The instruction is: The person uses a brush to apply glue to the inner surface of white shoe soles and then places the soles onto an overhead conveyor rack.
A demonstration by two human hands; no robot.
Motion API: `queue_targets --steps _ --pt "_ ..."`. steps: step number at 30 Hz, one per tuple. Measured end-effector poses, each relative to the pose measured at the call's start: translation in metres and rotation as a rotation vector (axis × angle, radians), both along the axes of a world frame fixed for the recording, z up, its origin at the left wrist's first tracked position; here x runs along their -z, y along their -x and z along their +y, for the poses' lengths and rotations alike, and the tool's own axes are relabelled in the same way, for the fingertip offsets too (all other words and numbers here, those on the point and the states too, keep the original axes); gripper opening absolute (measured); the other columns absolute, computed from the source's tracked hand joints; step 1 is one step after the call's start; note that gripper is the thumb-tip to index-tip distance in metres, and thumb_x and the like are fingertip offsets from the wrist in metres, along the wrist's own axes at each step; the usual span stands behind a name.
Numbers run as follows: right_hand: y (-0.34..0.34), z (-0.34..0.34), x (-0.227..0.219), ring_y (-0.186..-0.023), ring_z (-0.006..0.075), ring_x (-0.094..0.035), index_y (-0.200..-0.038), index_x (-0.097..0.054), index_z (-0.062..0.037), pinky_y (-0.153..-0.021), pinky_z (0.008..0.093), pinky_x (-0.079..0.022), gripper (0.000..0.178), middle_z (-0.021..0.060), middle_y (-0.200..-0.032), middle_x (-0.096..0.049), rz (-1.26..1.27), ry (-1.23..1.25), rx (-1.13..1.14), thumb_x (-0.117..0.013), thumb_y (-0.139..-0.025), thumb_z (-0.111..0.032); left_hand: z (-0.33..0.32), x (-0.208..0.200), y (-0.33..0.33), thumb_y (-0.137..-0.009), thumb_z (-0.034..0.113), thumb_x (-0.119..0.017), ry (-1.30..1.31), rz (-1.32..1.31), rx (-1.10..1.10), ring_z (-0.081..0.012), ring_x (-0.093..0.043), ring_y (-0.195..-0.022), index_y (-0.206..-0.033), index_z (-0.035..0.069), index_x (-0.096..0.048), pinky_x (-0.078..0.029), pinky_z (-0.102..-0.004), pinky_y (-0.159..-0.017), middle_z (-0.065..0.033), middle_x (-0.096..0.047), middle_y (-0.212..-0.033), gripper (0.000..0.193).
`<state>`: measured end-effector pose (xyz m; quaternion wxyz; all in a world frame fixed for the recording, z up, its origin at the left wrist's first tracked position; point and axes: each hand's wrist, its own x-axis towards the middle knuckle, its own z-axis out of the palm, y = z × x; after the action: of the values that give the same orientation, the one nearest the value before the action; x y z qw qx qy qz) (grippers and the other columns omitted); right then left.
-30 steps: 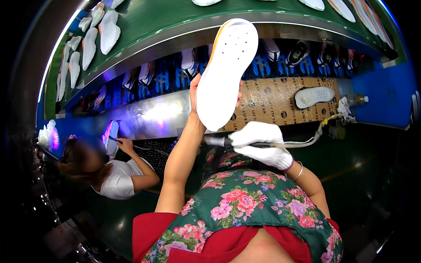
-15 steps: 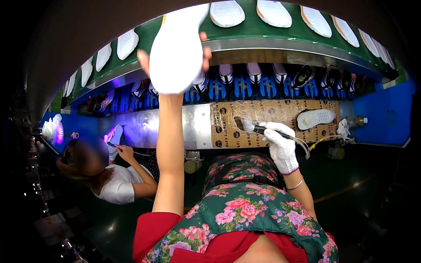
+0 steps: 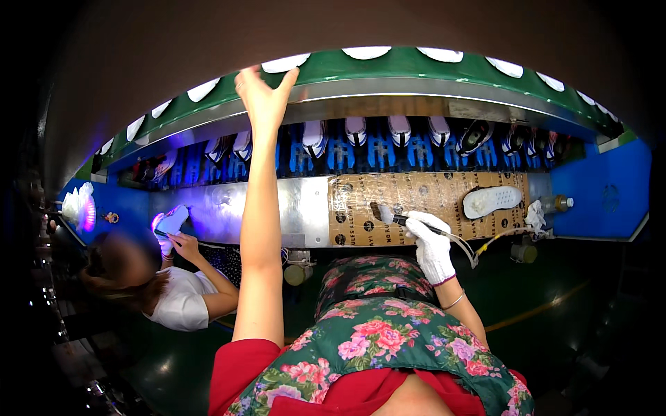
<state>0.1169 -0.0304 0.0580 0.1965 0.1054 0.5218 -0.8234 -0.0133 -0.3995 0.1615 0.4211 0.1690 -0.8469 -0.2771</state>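
Observation:
My left hand (image 3: 265, 97), bare, reaches up and away to the green shelf or belt (image 3: 322, 69). Its thumb and fingers are spread apart at the near end of a white shoe sole (image 3: 286, 64) lying there; whether the fingertips still touch it I cannot tell. In a white knit glove, my right hand (image 3: 430, 243) grips a brush (image 3: 400, 220) with a dark handle and pale, dark-tipped bristles, held over the cardboard (image 3: 409, 187). A thin tube or cord runs from the brush's back end. Right of it, another white sole (image 3: 492, 201) rests on the cardboard.
Several white soles (image 3: 366, 53) line the green surface. Below it, shoe uppers (image 3: 355, 132) sit on blue holders (image 3: 380, 149). A clear bottle (image 3: 557, 203) and a white cloth (image 3: 535, 216) are at the right end. On the left, a co-worker (image 3: 184, 295) handles a sole (image 3: 171, 220) under violet light.
The white sole that was in my left hand now lies on the green surface, and the fingers have spread. My head view has shifted slightly; the brush stays in my right hand.

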Motion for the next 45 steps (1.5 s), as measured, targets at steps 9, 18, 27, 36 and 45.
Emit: queue_targets --steps 9,18,27,36,45 --pt "0.003 -0.009 0.005 -0.073 0.0162 -0.067 -0.104 -0.071 0.0051 -0.066 0.026 -0.053 0.022 0.0112 -0.089 -0.072 0.045 -0.042 -0.011 -0.073 -0.082 0.001 -0.025 -0.031 -0.008 -0.074 0.037 -0.083 -0.147 -0.036 0.194 -0.032 -0.062 -0.098 -0.112 -0.001 -0.066 -0.048 -0.0454 -0.087 -0.0179 -0.066 -0.112 0.057" --pt "0.004 -0.015 0.007 -0.073 0.0159 -0.066 -0.105 -0.07 0.005 -0.065 0.0264 -0.053 0.023 0.0116 -0.09 -0.072 0.035 -0.066 -0.068 -0.073 -0.082 0.0 -0.13 0.001 -0.093 -0.084 0.007 -0.072 0.128 -0.03 -0.083 -0.0187 -0.063 -0.066 -0.098 0.004 -0.075 -0.052 -0.0282 -0.067 -0.0094 -0.068 -0.103 0.015" --pt "0.023 -0.027 -0.027 -0.076 0.0184 -0.066 -0.104 -0.068 0.0035 -0.065 0.0254 -0.055 0.021 0.0174 -0.103 -0.07 0.049 0.192 -0.089 -0.071 -0.083 0.001 -0.078 -0.017 -0.236 -0.093 0.016 -0.055 0.021 0.597 -0.035 -0.029 -0.057 -0.114 -0.117 0.0 -0.048 -0.047 -0.0401 -0.1 -0.0201 -0.055 -0.125 0.03" --pt "0.017 -0.033 -0.082 -0.088 0.0263 -0.066 -0.098 -0.066 0.0017 -0.073 0.0318 -0.056 0.02 0.019 -0.105 -0.066 0.277 0.299 -0.266 -0.069 -0.078 0.004 0.012 0.011 -0.213 -0.092 0.022 -0.049 -1.075 0.152 0.479 -0.0266 -0.068 -0.092 -0.126 0.0 -0.051 -0.056 -0.0364 -0.085 -0.0209 -0.067 -0.109 0.041" --pt "0.009 -0.036 -0.089 -0.095 0.0244 -0.067 -0.094 -0.072 0.0041 -0.088 0.0337 -0.052 0.022 0.0182 -0.103 -0.071 0.482 -0.035 -0.248 -0.072 -0.072 0.006 0.135 0.11 -0.185 -0.101 0.044 -0.043 -1.937 -0.14 0.731 -0.0273 -0.061 -0.118 -0.14 -0.001 -0.045 -0.048 -0.0412 -0.103 -0.019 -0.061 -0.127 0.06"
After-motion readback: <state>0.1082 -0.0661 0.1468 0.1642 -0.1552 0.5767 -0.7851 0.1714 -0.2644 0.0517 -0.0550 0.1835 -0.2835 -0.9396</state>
